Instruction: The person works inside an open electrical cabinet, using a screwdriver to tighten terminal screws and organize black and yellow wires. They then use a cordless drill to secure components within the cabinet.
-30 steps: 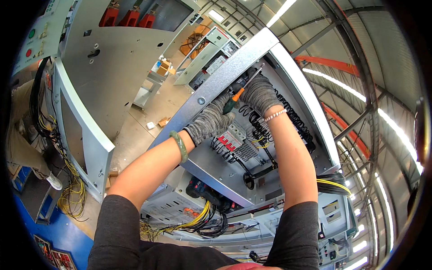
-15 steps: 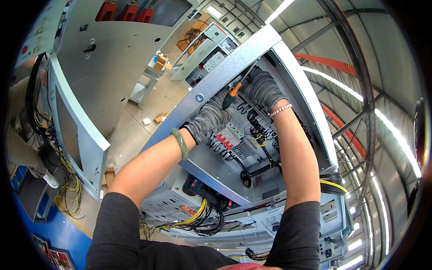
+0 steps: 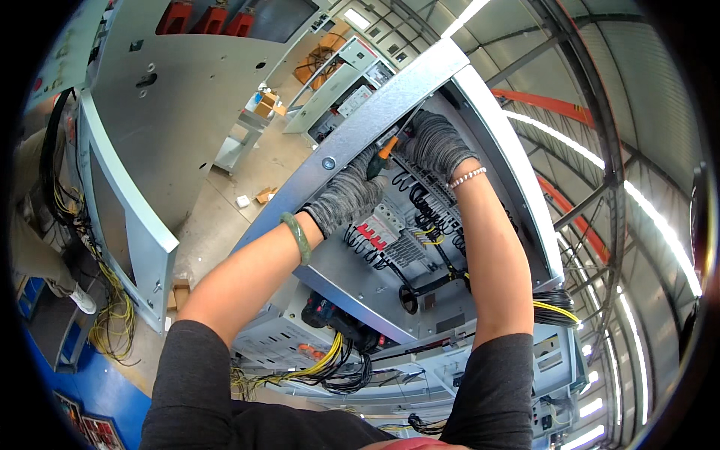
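Note:
Both my hands wear grey knit gloves and reach into an open metal electrical cabinet (image 3: 319, 161). My left hand (image 3: 346, 196) is closed round a screwdriver (image 3: 385, 148) with an orange and dark green handle; its thin shaft slants up toward the cabinet's upper corner. My right hand (image 3: 439, 142) is by the shaft near that corner, its fingers bent inward and mostly hidden, so what they hold does not show. Below the hands, red-marked breakers (image 3: 371, 236) and a wiring duct with looped black wires (image 3: 424, 199) are fixed to the back plate.
Under the cabinet lie a dark power tool (image 3: 330, 313) and a yellow and black cable bundle (image 3: 334, 364). A loose cabinet door frame (image 3: 124, 202) with hanging wires stands at left, near another person's leg (image 3: 45, 247). Cardboard boxes (image 3: 266, 105) are farther back.
The screwdriver and my left hand have shifted slightly left. My right hand stays near the upper corner, and the view has moved a little.

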Tool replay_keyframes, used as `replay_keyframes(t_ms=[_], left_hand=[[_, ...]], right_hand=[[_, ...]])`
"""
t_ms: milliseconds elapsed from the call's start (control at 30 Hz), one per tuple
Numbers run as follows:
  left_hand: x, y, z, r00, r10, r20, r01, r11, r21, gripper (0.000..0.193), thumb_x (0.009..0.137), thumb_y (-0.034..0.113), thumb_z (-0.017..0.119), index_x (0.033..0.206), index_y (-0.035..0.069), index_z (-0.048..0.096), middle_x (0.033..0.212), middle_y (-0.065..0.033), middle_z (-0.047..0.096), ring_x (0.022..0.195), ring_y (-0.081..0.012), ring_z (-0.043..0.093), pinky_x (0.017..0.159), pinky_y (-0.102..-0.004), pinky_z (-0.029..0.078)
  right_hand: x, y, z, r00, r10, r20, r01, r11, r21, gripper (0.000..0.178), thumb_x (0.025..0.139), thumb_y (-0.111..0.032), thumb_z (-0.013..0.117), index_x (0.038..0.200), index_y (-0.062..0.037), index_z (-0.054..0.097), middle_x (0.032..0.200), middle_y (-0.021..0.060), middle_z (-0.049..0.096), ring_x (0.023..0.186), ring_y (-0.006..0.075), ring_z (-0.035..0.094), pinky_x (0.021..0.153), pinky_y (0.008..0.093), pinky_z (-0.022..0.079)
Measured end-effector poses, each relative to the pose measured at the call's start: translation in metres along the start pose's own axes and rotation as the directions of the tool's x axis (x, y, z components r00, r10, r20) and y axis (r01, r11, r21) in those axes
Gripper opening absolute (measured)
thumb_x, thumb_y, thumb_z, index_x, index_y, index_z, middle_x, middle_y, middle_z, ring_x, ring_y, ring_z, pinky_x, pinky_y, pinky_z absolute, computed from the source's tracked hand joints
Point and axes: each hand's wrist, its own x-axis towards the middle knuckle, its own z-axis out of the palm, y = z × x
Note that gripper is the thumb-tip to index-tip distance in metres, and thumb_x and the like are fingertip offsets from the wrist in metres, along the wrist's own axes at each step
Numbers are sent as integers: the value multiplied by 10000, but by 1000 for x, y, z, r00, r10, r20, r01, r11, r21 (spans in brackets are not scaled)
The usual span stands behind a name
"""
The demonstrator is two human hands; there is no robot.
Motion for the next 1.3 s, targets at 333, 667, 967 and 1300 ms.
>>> replay_keyframes(t_ms=[333,667,967,1300], left_hand=[[-24,-14,4,986,74,-149,-40,975,217,720,829,98,656,1469,65,329,1426,-217,413,1348,-355,376,1137,-389,292],[-60,-21,5,967,140,-214,-106,981,162,421,886,141,624,1275,33,502,1105,-181,601,1065,-308,581,964,-398,442],[-118,-1,2,992,-125,-11,121,981,-151,325,1002,283,515,1239,63,485,910,-20,563,881,-95,569,811,-273,493],[-197,-2,25,974,-209,87,225,942,-249,272,985,203,527,1189,24,536,1103,-92,617,1037,-158,568,944,-320,450]], right_hand=[[-22,-4,22,991,11,-132,-13,1000,-19,514,835,-372,682,1243,-85,560,1008,205,672,930,346,663,829,447,529],[-81,-11,44,937,15,-349,56,979,195,283,867,-263,642,1089,-89,665,908,160,686,849,318,676,765,411,534],[-161,-50,92,980,-40,-197,156,768,621,553,854,-362,702,1262,-22,551,984,173,677,906,288,684,787,378,542],[-259,-109,161,986,165,-36,-11,277,961,601,901,-306,645,1357,6,408,1150,206,607,1041,340,626,922,381,482]])
